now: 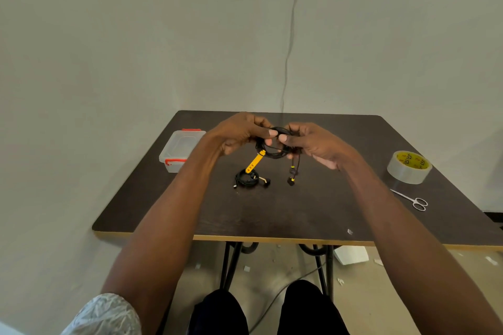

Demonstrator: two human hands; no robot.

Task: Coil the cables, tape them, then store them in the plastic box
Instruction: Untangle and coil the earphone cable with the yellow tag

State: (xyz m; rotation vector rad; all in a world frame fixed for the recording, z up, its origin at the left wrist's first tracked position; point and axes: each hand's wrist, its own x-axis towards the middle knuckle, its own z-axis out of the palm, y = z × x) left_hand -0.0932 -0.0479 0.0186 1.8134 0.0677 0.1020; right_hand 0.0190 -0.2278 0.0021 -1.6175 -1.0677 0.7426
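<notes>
Above the middle of the dark table (pixel 313 215), my left hand (pixel 239 132) and my right hand (pixel 315 143) both grip a black coiled cable (pixel 275 153). A yellow strap (pixel 254 162) hangs from the coil's left side, and its plug ends (pixel 292 175) dangle below my right hand. A second black coiled cable (pixel 246 179) lies on the table below the held one. The clear plastic box (pixel 181 148) with red clips stands closed at the table's left edge. A roll of clear tape (pixel 409 167) sits at the right edge.
Small scissors (pixel 412 200) lie on the table in front of the tape roll. A scrap of tape (pixel 350 231) sits near the front edge. A thin wire (pixel 290 49) runs down the wall behind the table. My knees are under the table's front edge.
</notes>
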